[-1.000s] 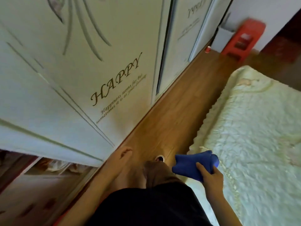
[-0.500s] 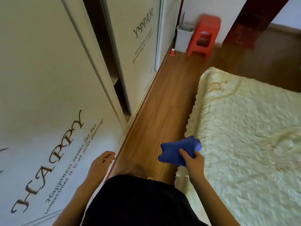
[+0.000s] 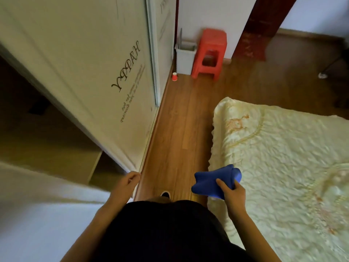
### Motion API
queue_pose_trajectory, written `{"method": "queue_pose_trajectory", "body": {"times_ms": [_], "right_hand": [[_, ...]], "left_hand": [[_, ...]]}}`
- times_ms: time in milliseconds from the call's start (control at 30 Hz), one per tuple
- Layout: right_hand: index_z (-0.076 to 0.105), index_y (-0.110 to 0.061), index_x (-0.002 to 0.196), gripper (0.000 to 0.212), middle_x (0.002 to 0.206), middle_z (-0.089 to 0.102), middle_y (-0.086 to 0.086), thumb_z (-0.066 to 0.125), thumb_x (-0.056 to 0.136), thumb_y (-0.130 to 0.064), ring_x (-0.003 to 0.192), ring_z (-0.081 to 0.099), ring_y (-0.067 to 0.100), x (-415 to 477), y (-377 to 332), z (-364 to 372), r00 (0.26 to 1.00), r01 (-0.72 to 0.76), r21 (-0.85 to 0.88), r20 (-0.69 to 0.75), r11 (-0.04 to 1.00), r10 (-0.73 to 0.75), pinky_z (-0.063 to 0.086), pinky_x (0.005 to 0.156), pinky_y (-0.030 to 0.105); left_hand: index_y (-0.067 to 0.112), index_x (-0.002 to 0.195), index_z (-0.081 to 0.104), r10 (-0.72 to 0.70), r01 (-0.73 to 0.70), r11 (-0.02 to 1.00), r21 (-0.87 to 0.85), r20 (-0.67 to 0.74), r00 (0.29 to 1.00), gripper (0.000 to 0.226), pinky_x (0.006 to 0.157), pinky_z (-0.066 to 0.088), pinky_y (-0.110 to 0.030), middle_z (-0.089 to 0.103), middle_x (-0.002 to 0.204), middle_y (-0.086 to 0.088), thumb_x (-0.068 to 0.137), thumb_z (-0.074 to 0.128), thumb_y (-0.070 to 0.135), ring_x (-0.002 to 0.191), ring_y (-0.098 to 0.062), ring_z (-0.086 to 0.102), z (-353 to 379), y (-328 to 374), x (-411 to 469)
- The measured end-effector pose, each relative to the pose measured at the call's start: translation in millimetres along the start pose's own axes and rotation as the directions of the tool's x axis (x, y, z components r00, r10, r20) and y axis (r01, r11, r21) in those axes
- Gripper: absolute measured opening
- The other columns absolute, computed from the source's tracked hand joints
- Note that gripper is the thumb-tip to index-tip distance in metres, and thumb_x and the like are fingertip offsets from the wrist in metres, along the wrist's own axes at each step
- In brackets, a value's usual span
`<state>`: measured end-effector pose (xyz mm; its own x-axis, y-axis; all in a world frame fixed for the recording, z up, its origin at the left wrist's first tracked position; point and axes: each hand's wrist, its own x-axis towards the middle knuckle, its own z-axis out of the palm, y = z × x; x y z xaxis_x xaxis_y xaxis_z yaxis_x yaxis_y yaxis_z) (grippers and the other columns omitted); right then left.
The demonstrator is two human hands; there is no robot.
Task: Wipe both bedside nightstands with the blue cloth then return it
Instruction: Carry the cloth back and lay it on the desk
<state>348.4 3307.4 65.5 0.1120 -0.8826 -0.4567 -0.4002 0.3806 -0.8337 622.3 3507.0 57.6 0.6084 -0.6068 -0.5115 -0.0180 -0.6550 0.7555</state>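
My right hand [image 3: 231,192] holds the bunched blue cloth [image 3: 213,181] in front of my body, just over the left edge of the bed [image 3: 279,157]. My left hand [image 3: 125,185] hangs at my side beside the wardrobe, fingers loosely curled with nothing in them. No nightstand is in view.
A white sliding wardrobe [image 3: 105,76] with "HAPPY" lettering runs along the left, one section open and dark. A narrow strip of wooden floor [image 3: 181,129] leads ahead between wardrobe and bed. At its far end stand a red plastic stool [image 3: 209,53], a grey bin [image 3: 185,55] and a small red cup [image 3: 174,76].
The view has swung right and moved forward along the wardrobe; the stool and bin are nearer and more central. The cloth stays in my right hand.
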Motion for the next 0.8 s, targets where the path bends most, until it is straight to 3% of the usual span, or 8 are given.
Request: {"method": "queue_pose_trajectory", "body": {"times_ms": [100,367,467,633,800], "right_hand": [[0.048,-0.010,0.067,0.031,0.063,0.052,0.010,0.074,0.083,-0.016,0.061,0.054,0.028,42,-27,-3,0.994,-0.052,0.026,-0.098,0.998,0.054,0.042,0.056,0.034],[0.057,0.008,0.087,0.033,0.080,0.058,0.023,0.075,0.082,-0.019,0.073,0.058,0.034,175,-73,-13,0.954,-0.164,0.081,-0.242,0.983,0.179,0.045,0.062,0.037],[0.055,0.011,0.084,0.034,0.076,0.055,0.024,0.074,0.082,-0.017,0.068,0.055,0.032,241,-104,-6,0.957,-0.171,0.087,-0.222,0.981,0.186,0.044,0.060,0.037],[0.055,0.000,0.079,0.025,0.073,0.056,0.015,0.074,0.083,-0.016,0.066,0.055,0.030,349,-183,14,0.981,-0.130,0.066,-0.138,0.989,0.138,0.042,0.056,0.032],[0.055,-0.008,0.077,0.020,0.073,0.058,0.009,0.073,0.084,-0.015,0.067,0.059,0.025,441,-257,35,0.995,-0.084,0.087,-0.041,0.993,0.088,0.047,0.065,0.038]], "left_hand": [[0.025,0.101,0.067,0.047,-0.050,0.998,0.034,0.091,0.995,0.014,0.090,0.052,-0.035,0.069,0.105,-0.002,0.096,0.055,0.026,0.101,-0.021,0.064,-2,53,68],[0.022,0.112,0.067,0.095,-0.125,0.980,0.154,0.191,0.977,0.022,0.095,0.049,-0.031,0.068,0.113,0.003,0.096,0.052,0.029,0.106,-0.015,0.062,25,161,216],[0.022,0.111,0.066,0.061,-0.092,0.982,0.167,0.181,0.982,0.022,0.094,0.048,-0.028,0.068,0.113,0.002,0.097,0.051,0.028,0.105,-0.016,0.062,38,195,269],[0.017,0.109,0.067,-0.018,0.011,0.990,0.141,0.046,0.999,0.021,0.098,0.050,-0.043,0.070,0.108,-0.006,0.098,0.050,0.024,0.103,-0.023,0.065,46,250,341],[0.017,0.100,0.067,-0.029,0.032,0.993,0.116,-0.028,0.999,0.019,0.090,0.049,-0.035,0.071,0.098,-0.002,0.098,0.048,0.019,0.095,-0.021,0.065,47,314,405]]}}
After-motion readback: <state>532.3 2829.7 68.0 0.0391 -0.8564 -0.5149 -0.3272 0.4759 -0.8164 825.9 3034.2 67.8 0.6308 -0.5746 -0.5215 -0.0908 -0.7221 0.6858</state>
